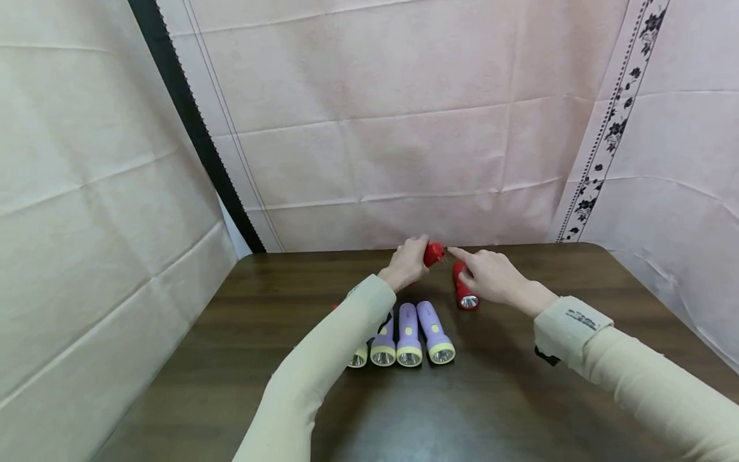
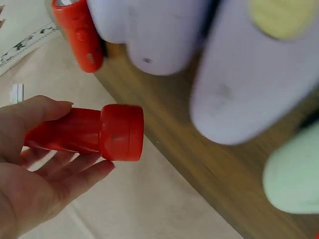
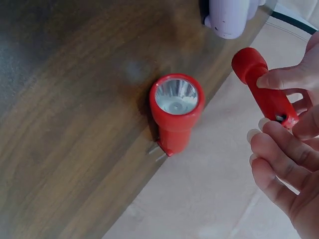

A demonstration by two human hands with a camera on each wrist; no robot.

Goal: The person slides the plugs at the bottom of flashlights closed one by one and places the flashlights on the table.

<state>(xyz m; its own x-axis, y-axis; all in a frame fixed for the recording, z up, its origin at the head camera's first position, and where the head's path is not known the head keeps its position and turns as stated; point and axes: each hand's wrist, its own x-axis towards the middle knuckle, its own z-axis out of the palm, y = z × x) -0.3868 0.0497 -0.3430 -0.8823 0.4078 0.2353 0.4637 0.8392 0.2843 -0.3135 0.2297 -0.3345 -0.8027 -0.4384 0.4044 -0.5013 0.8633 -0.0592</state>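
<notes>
My left hand point(image 1: 408, 262) grips a red flashlight point(image 1: 434, 253) above the table's far edge, with fingers and thumb around its body. The left wrist view shows its wide red head point(image 2: 122, 132) facing away from the palm. My right hand point(image 1: 493, 274) is at the tail end of that flashlight, its index finger stretched out to it; the right wrist view shows a small dark opening point(image 3: 280, 118) there beside the fingertips. Below the right hand a second red flashlight point(image 1: 466, 292) lies on the table, lens toward me, with thin metal prongs point(image 3: 157, 152) at its tail.
Several lilac flashlights with pale yellow rims point(image 1: 408, 330) lie side by side on the brown table point(image 1: 491, 398). A pale green one point(image 2: 294, 179) lies beside them, partly behind the left sleeve in the head view. White cloth point(image 1: 404, 160) hangs behind the table.
</notes>
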